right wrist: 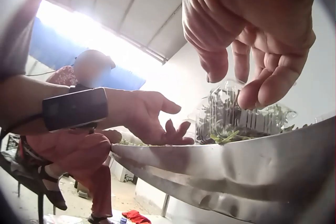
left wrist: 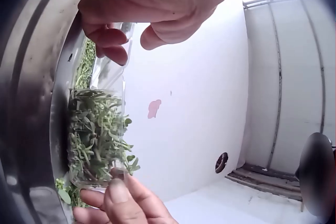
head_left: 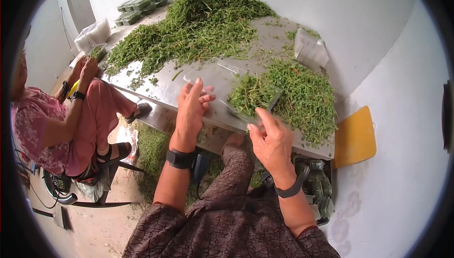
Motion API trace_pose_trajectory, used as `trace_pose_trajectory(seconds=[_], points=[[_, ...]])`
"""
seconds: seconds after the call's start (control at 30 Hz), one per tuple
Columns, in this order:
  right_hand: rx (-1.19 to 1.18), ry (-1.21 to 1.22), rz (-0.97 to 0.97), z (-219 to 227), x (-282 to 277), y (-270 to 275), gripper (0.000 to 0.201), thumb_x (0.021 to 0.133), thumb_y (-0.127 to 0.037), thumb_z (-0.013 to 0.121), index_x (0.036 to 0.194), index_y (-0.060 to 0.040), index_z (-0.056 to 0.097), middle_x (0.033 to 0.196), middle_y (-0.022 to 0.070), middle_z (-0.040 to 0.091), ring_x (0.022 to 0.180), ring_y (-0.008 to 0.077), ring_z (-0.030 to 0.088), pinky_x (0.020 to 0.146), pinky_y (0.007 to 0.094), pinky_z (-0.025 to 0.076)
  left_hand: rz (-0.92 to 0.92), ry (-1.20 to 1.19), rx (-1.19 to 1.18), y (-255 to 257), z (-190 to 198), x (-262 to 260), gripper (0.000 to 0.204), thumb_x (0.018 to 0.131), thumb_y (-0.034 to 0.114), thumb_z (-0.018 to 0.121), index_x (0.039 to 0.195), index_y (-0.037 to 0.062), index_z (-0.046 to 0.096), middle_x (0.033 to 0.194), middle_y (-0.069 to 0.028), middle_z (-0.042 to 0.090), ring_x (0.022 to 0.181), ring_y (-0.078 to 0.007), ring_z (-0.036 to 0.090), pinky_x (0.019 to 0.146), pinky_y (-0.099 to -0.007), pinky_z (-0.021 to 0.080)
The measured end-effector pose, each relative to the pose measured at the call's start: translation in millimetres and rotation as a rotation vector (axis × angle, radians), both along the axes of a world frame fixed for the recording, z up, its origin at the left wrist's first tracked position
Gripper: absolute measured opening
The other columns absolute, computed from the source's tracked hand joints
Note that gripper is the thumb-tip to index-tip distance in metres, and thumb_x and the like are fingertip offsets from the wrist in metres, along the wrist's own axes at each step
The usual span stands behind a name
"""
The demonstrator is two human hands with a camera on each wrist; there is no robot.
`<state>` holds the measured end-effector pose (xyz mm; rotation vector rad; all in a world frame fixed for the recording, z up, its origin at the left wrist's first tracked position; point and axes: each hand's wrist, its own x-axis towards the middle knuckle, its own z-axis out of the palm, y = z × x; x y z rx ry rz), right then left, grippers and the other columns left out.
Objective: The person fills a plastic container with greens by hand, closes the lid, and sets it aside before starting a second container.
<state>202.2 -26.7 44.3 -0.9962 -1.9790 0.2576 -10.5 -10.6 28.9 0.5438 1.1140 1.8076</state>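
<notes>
A clear plastic clamshell box (head_left: 253, 92) filled with leafy green stems stands at the table's near edge, its clear lid (head_left: 222, 69) folded back to the left. My left hand (head_left: 190, 111) is beside the lid, thumb and fingers apart, fingertips overlapping the lid's edge in the left wrist view. My right hand (head_left: 274, 144) is at the box's near right corner, its thumb and fingers bent loosely. In the right wrist view a gap shows between the right thumb and fingers (right wrist: 252, 92), which hang over the greens at the rim. Some stems stick out over the box's side.
Heaps of loose greens (head_left: 203, 26) cover the metal table (head_left: 222, 90). Stacked empty boxes (head_left: 309, 50) stand at right, filled boxes (head_left: 139, 5) at back left. A seated person (head_left: 52, 125) handles another box at left. A crate of packed boxes (head_left: 319, 187) sits below right.
</notes>
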Motion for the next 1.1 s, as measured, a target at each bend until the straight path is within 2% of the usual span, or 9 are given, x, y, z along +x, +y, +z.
trace_pose_trajectory(seconds=[0.27,0.37,0.47,0.6,0.73,0.83,0.9,1.03,1.1], points=[[0.008,-0.082,0.035,-7.3,25.4,14.3,0.023,0.077,-0.002,0.066,0.1,-0.007,0.065,0.078,0.0119,0.06,0.068,0.0327,0.061,0.058,0.0393,0.048,0.017,0.399,0.182,-41.2,9.4,26.7,0.058,0.087,0.024,0.065,0.133,-0.0034,0.042,0.091,-0.0055,0.059,0.067,-0.008,0.053,0.055,-0.0205,0.042],[-0.041,-0.053,0.072,-2.4,30.7,20.8,0.021,0.076,0.003,0.063,0.096,-0.0035,0.067,0.09,0.013,0.064,0.076,0.0339,0.063,0.064,0.0381,0.05,0.097,1.05,0.292,-59.2,11.9,35.1,0.056,0.074,0.026,0.074,0.122,0.0025,0.057,0.098,-0.0108,0.057,0.077,-0.0167,0.055,0.07,-0.0303,0.048],[-0.053,-0.014,0.09,-0.2,30.1,27.3,0.025,0.077,0.005,0.062,0.1,-0.0025,0.066,0.098,0.0138,0.065,0.079,0.0335,0.064,0.066,0.0366,0.051,0.105,1.31,0.378,-52.9,16.2,41.7,0.051,0.074,0.026,0.074,0.119,0.0045,0.059,0.116,-0.0186,0.054,0.103,-0.0314,0.056,0.089,-0.0396,0.046],[-0.132,0.108,0.091,-1.3,33.7,24.0,0.032,0.079,0.006,0.056,0.108,-0.0014,0.065,0.11,0.0176,0.064,0.078,0.0279,0.066,0.068,0.0338,0.051,-0.022,1.187,0.299,-42.8,9.1,43.2,0.043,0.077,0.023,0.071,0.115,0.0049,0.06,0.12,-0.0196,0.053,0.107,-0.0344,0.056,0.09,-0.0412,0.046],[-0.184,0.233,0.21,-18.7,43.5,28.9,0.032,0.082,0.003,0.053,0.112,0.0003,0.064,0.115,0.016,0.063,0.079,0.0217,0.065,0.067,0.0303,0.049,0.054,1.176,0.279,-43.8,4.2,53.5,0.032,0.084,0.021,0.066,0.11,0.0043,0.06,0.115,-0.0143,0.054,0.102,-0.0258,0.056,0.083,-0.0359,0.048],[-0.361,0.462,0.275,-15.5,42.9,29.2,0.026,0.089,-0.007,0.055,0.112,0.0026,0.064,0.099,0.0074,0.065,0.072,0.0134,0.06,0.065,0.0263,0.047,0.034,1.158,0.293,-48.6,6.3,58.9,0.028,0.085,0.02,0.065,0.108,0.0043,0.061,0.109,-0.0131,0.054,0.094,-0.0226,0.057,0.079,-0.0339,0.048],[-0.542,0.546,0.112,-3.1,39.3,24.0,0.025,0.092,-0.016,0.06,0.108,0.0032,0.065,0.079,-0.001,0.058,0.065,0.0065,0.05,0.059,0.0227,0.043,-0.026,1.074,0.295,-54.0,8.7,65.2,0.025,0.085,0.018,0.064,0.105,0.0043,0.062,0.102,-0.0108,0.054,0.084,-0.0194,0.057,0.075,-0.0317,0.049],[-0.548,0.612,0.051,-7.6,33.7,30.1,0.025,0.09,-0.019,0.064,0.102,0.0026,0.066,0.07,-0.0058,0.052,0.062,0.002,0.043,0.053,0.0198,0.034,-0.035,0.993,0.326,-59.4,9.1,67.8,0.02,0.086,0.013,0.062,0.103,0.0022,0.062,0.094,-0.0091,0.057,0.08,-0.0166,0.056,0.073,-0.0303,0.048],[-0.549,0.616,0.043,-8.5,34.0,32.3,0.023,0.089,-0.017,0.064,0.1,0.0023,0.067,0.07,-0.0057,0.053,0.061,0.002,0.043,0.053,0.0198,0.034,0.108,1.002,0.272,-54.2,8.3,56.6,0.016,0.088,0.011,0.059,0.1,0.0008,0.062,0.093,-0.0073,0.057,0.08,-0.0142,0.055,0.071,-0.0275,0.046]])
